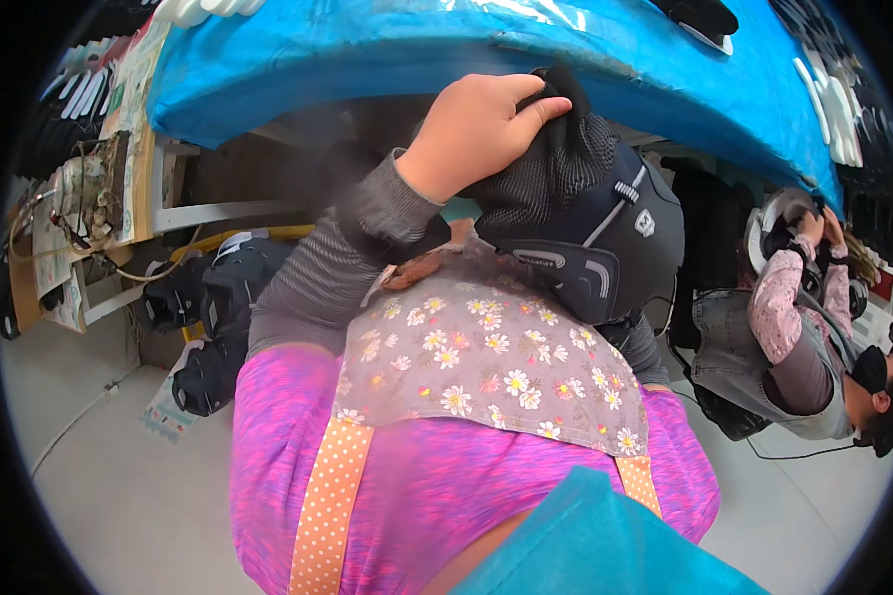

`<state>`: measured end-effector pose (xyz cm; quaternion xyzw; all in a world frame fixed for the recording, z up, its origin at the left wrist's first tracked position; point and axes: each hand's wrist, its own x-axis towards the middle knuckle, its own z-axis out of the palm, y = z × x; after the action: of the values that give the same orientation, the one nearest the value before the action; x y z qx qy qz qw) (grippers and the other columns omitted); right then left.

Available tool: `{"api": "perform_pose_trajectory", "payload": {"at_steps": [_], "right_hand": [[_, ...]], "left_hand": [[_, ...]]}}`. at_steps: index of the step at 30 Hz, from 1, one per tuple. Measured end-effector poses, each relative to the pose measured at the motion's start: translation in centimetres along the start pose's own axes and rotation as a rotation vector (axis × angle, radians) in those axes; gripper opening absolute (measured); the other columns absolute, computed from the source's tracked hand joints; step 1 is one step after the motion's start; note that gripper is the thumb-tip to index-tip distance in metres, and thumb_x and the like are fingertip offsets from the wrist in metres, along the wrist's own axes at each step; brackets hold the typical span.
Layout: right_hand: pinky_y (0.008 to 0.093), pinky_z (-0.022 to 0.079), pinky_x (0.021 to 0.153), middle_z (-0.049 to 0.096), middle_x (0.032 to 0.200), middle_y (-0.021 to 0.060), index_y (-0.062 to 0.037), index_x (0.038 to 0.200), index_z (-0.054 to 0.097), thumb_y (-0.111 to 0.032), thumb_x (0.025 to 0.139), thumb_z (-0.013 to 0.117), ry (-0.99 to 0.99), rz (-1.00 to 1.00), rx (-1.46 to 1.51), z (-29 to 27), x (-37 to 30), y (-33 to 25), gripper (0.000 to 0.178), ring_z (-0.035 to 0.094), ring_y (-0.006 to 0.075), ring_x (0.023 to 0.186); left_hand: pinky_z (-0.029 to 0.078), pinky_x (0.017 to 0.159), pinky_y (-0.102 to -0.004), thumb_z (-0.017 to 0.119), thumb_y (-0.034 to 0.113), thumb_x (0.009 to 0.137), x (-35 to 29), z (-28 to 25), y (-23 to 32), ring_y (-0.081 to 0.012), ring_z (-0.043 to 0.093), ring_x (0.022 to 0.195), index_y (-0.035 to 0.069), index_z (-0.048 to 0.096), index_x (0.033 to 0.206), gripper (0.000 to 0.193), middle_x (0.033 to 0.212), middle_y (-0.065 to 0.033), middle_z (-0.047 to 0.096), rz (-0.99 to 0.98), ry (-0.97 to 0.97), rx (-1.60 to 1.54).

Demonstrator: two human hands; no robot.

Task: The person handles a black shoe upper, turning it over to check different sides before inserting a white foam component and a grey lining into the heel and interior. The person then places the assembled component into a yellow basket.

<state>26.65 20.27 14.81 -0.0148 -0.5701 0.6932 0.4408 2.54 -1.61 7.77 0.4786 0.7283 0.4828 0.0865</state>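
left hand (484, 132) is pinching a dark mesh shoe (590, 203) by its top, beside the blue tabletop's (397, 55) near edge; right hand is hiding, its grip impossible to tell

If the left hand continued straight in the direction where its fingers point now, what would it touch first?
The left hand would first press into the black mesh fabric it already pinches; beyond that, probably the blue table cover, though depth is unclear here.
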Motion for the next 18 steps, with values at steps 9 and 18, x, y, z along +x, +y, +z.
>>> {"api": "perform_pose_trajectory", "payload": {"at_steps": [9, 18], "right_hand": [[0.0443, 0.048, 0.095, 0.055, 0.127, 0.0162, -0.0017, 0.131, 0.05, -0.049, 0.082, 0.062, -0.005, -0.055, -0.099, -1.4, 1.4, -1.4, 0.069, 0.057, 0.0297, 0.113], [0.0435, 0.049, 0.092, 0.058, 0.124, 0.0159, -0.0016, 0.128, 0.053, -0.043, 0.083, 0.063, -0.03, -0.033, -0.212, -1.0, 0.9, -0.7, 0.062, 0.059, 0.0294, 0.11]], "left_hand": [[0.048, 0.058, -0.0357, 0.067, 0.034, 0.092, -0.5, 2.7, -1.2, -0.0335, 0.061, 0.061, 0.0, 0.072, 0.094, 0.034, 0.071, -0.0186, 0.065, -0.099, -0.085, 0.066], [0.05, 0.06, -0.0425, 0.061, 0.036, 0.096, -1.5, 3.9, -1.7, -0.038, 0.063, 0.071, 0.003, 0.065, 0.091, 0.033, 0.075, -0.0189, 0.064, -0.07, -0.132, 0.145]]}}
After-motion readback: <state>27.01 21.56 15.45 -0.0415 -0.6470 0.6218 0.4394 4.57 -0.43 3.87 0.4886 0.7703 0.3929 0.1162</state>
